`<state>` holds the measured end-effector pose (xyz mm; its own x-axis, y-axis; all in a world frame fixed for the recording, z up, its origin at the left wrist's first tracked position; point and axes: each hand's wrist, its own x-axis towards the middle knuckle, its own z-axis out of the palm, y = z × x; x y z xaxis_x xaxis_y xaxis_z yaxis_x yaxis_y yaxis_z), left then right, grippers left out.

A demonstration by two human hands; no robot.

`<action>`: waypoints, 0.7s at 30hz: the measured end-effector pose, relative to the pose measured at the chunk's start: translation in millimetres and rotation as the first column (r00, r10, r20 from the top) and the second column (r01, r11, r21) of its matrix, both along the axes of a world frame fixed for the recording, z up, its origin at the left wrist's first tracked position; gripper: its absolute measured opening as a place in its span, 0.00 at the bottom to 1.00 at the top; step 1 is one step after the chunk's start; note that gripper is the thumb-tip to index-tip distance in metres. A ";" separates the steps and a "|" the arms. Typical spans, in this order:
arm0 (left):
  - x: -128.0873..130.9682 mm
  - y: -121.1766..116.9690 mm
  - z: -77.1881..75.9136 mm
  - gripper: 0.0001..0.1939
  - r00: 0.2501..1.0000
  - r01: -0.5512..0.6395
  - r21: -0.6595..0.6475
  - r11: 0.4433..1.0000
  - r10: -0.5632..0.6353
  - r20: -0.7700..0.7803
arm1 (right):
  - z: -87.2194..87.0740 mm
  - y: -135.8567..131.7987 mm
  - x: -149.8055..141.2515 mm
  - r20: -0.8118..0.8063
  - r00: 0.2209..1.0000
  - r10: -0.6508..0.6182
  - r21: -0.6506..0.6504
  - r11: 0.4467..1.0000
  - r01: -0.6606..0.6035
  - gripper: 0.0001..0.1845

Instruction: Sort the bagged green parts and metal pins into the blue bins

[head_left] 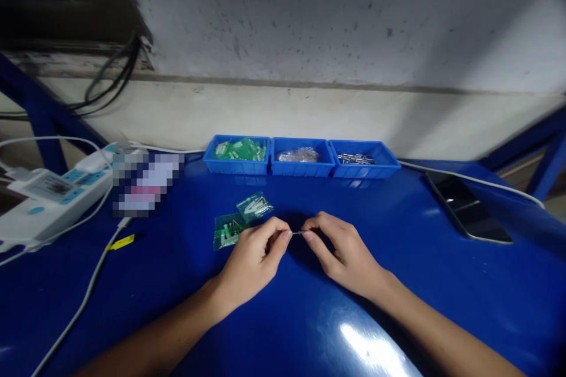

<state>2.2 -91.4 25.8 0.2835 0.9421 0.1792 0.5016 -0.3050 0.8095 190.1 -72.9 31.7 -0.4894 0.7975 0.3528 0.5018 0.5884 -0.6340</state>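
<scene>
Thin metal piece (295,233), one: spanning the gap between your two hands and lying roughly level above the blue table (269,336); its finer detail is too small to tell.

Left hand (254,256), one: you are pinching the left end of the piece between thumb and forefinger, the other fingers curling in behind.

Right hand (342,247), one: you are pinching the right end likewise, thumb below and forefinger above; the remaining fingers are bending toward the palm.

Small clear packets, two, lying just beyond your left hand: the nearer packet (225,234) is showing green and pale pieces; the farther packet (255,206), touching or overlapping it, is showing pale strips.

Blue bins, three, standing in a row near the wall (287,109): the left bin (236,167) is holding green packets, the middle bin (303,171) clear plastic bags, the right bin (367,172) slender metal parts.

Dark phone (469,207), one: lying well apart, to the right of your right hand.

White power strip (86,179), one: sitting at far left, with plugs and cords attaching.

Yellow tag (121,242), one: hanging on a pale cable (91,288).
</scene>
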 end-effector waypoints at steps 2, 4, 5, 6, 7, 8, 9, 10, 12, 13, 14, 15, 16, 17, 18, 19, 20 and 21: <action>-0.2 0.0 0.2 0.11 1.000 0.000 -0.010 1.000 0.000 -0.002 | 0.8 -0.9 -0.1 -0.011 1.000 -0.002 -0.015 1.000 0.002 0.07; -0.4 -0.1 0.8 0.11 1.000 0.009 -0.017 1.000 -0.009 -0.001 | 1.4 -1.6 0.0 -0.022 1.000 0.006 -0.013 1.000 -0.007 0.07; -0.4 -0.2 1.1 0.12 1.000 0.014 -0.019 1.000 -0.014 0.001 | 1.6 -1.9 0.1 -0.025 1.000 0.014 -0.009 1.000 -0.014 0.06; -0.4 -0.2 1.4 0.12 1.000 0.018 -0.020 1.000 -0.018 0.005 | 1.7 -2.1 0.3 -0.025 0.999 0.023 -0.002 1.000 -0.023 0.05; -0.4 -0.1 1.6 0.13 1.000 0.020 -0.019 1.000 -0.020 0.008 | 1.9 -2.2 0.3 -0.024 0.999 0.033 0.006 0.999 -0.032 0.04; -0.4 0.0 1.6 0.13 1.000 0.018 -0.018 1.000 -0.018 0.011 | 2.0 -2.3 0.4 -0.021 0.999 0.040 0.014 0.999 -0.040 0.03; -0.4 0.2 1.5 0.13 1.000 0.015 -0.017 1.000 -0.015 0.014 | 2.1 -2.3 0.4 -0.017 0.999 0.046 0.022 0.999 -0.046 0.03; -0.4 0.4 1.3 0.13 1.000 0.012 -0.018 1.000 -0.012 0.016 | 2.2 -2.2 0.4 -0.011 0.999 0.050 0.030 0.998 -0.050 0.03; -0.6 0.6 0.9 0.14 1.000 0.006 -0.027 1.000 -0.006 0.017 | 2.2 -1.4 0.7 0.003 0.999 0.053 0.046 0.998 -0.053 0.04; -0.7 0.6 0.8 0.14 1.000 0.005 -0.035 0.999 -0.005 0.017 | 2.2 -0.7 1.1 0.012 0.999 0.050 0.056 0.997 -0.051 0.04; -0.8 0.5 0.8 0.14 1.000 0.007 -0.046 0.999 -0.007 0.017 | 2.5 0.4 1.7 0.022 0.999 0.044 0.070 0.996 -0.046 0.05; -0.9 0.3 1.0 0.14 1.000 0.012 -0.058 0.998 -0.011 0.015 | 3.0 1.7 2.8 0.033 0.999 0.036 0.089 0.995 -0.039 0.05; -0.9 0.1 1.3 0.14 1.000 0.018 -0.067 0.998 -0.017 0.012 | 3.9 3.2 4.2 0.040 0.999 0.023 0.114 0.993 -0.028 0.05; -1.0 -0.3 1.7 0.14 1.000 0.027 -0.073 0.997 -0.026 0.004 | 5.3 4.8 6.0 0.038 0.999 0.005 0.145 0.989 -0.010 0.05; -1.0 -0.7 2.1 0.14 0.999 0.038 -0.078 0.996 -0.039 -0.008 | 7.3 6.1 8.2 0.023 1.000 -0.019 0.181 0.983 0.015 0.05; -0.9 -1.1 2.6 0.14 0.998 0.050 -0.079 0.996 -0.052 -0.024 | 9.8 7.0 10.8 -0.006 0.999 -0.049 0.229 0.972 0.049 0.04; -0.9 -1.6 3.0 0.14 0.997 0.062 -0.079 0.995 -0.065 -0.041 | 12.8 7.2 13.9 -0.049 0.995 -0.082 0.286 0.954 0.093 0.03; -0.7 -1.9 3.5 0.14 0.995 0.075 -0.078 0.994 -0.079 -0.058 | 16.2 6.7 17.4 -0.111 0.987 -0.116 0.356 0.922 0.148 0.03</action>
